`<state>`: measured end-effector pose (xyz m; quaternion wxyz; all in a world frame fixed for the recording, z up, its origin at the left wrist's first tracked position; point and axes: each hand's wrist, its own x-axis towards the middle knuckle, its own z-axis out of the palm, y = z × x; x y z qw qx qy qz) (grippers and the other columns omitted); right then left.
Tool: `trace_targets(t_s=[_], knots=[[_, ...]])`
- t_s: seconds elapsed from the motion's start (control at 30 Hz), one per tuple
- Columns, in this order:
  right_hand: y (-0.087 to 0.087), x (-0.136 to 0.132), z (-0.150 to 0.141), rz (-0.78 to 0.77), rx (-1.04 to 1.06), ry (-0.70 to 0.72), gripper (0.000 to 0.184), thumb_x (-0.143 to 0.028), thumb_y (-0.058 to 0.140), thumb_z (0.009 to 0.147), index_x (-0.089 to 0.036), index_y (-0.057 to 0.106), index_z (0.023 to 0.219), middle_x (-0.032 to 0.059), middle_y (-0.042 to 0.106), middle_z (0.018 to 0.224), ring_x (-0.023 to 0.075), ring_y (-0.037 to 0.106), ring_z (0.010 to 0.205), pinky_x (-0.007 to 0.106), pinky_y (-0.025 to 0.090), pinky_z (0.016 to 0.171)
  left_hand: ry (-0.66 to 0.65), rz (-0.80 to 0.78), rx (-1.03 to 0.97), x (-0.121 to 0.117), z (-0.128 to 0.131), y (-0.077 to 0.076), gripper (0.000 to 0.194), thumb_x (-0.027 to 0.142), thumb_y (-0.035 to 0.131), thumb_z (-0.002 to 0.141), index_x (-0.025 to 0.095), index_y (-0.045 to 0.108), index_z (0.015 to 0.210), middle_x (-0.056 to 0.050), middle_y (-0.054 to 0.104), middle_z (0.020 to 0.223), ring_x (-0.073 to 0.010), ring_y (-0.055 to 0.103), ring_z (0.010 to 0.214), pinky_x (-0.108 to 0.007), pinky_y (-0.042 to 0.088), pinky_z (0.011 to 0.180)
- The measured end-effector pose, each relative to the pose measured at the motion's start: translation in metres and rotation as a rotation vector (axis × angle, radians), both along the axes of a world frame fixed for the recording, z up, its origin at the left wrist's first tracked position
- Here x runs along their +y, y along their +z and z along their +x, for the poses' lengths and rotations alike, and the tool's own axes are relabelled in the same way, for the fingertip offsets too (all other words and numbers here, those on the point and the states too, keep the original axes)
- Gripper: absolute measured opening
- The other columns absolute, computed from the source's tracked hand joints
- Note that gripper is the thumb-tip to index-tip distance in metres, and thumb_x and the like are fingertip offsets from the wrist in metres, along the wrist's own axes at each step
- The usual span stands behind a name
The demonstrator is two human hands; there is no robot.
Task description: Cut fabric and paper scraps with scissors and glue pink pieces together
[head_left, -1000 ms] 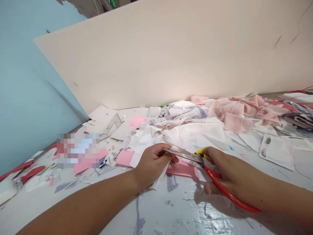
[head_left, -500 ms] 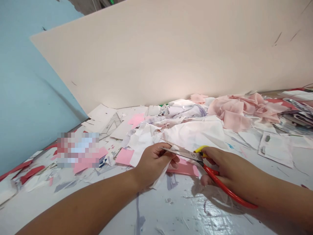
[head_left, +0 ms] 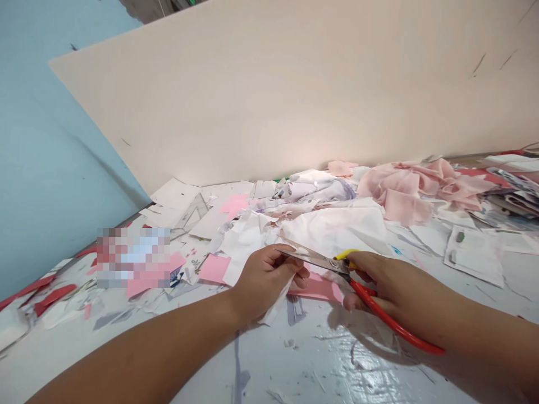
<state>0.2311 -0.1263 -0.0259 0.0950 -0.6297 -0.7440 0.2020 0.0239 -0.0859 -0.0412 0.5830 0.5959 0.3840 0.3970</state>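
- what do you have at the hands?
- through the head camera i've got the left hand (head_left: 259,286) closed on a white piece (head_left: 277,310), which hangs below the fingers towards the bench (head_left: 295,370). the right hand (head_left: 385,280) is clamped on the scissors (head_left: 333,264), around the red and yellow handles.
- which step is that, would you say?
- i'd call it snipping at the white piece. the blades (head_left: 312,258) stand a little apart and point left, right by the left hand's fingertips. whether they bite into it, i can't tell.
- and around them?
- i see a pink piece (head_left: 318,289) on the bench, between the two hands. white cloth (head_left: 343,227) is heaped beyond, with pink cloth (head_left: 406,193) at the far right and a board (head_left: 269,101) along the far side.
- what would the next move call for?
- to my mind, a firm pinch, the white piece taut, and fingertips clear of the blades.
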Motion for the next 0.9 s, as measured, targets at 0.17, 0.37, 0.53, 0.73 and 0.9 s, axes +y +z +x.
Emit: trace_targets(t_s=[0.17,0.37,0.53,0.73,0.9], knots=[[-0.0011,0.0004,0.0022,0.004,0.016,-0.011,0.032,-0.055,0.05,0.072,-0.025,0.051,0.084,0.0021,0.063,0.079,0.0205,0.057,0.067,0.028,0.04,0.054,0.011,-0.055,-0.043,-0.0009,0.0002,-0.0043,0.021,0.035,0.06,0.073,0.015,0.056,0.07,-0.002,0.062,0.06,-0.0128,0.058,0.053,-0.026,0.049,0.05],[0.0013,0.002,0.0034,-0.003,0.006,-0.054,0.032,-0.054,0.048,0.074,-0.023,0.051,0.079,0.0036,0.062,0.073,0.0207,0.057,0.063,0.028,0.039,0.052,0.005,-0.084,-0.074,0.0003,0.0007,-0.0007,0.023,0.037,0.06,0.073,0.015,0.053,0.071,-0.002,0.061,0.061,-0.0127,0.058,0.053,-0.025,0.048,0.048],[0.0052,-0.0013,0.0,-0.003,0.028,-0.039,0.031,-0.053,0.05,0.072,-0.023,0.052,0.074,0.0026,0.063,0.069,0.0191,0.057,0.058,0.025,0.037,0.047,0.044,-0.174,-0.134,0.0015,0.0009,0.0011,0.022,0.036,0.063,0.071,0.015,0.053,0.069,-0.002,0.061,0.061,-0.0122,0.057,0.049,-0.025,0.047,0.044],[0.0028,-0.0038,-0.0021,0.022,0.018,-0.036,0.033,-0.055,0.05,0.071,-0.022,0.053,0.072,0.0027,0.063,0.067,0.0181,0.056,0.055,0.024,0.036,0.045,0.074,-0.185,-0.155,-0.0009,0.0009,0.0003,0.021,0.035,0.063,0.071,0.016,0.055,0.072,-0.002,0.063,0.063,-0.011,0.058,0.051,-0.023,0.048,0.047],[0.0012,-0.0034,-0.0023,-0.002,0.003,-0.042,0.031,-0.053,0.05,0.072,-0.022,0.052,0.071,0.0023,0.063,0.067,0.0176,0.056,0.055,0.024,0.036,0.044,0.061,-0.111,-0.145,-0.0023,0.0003,-0.0001,0.021,0.035,0.062,0.072,0.016,0.055,0.075,-0.001,0.063,0.065,-0.0111,0.059,0.054,-0.025,0.05,0.052]])
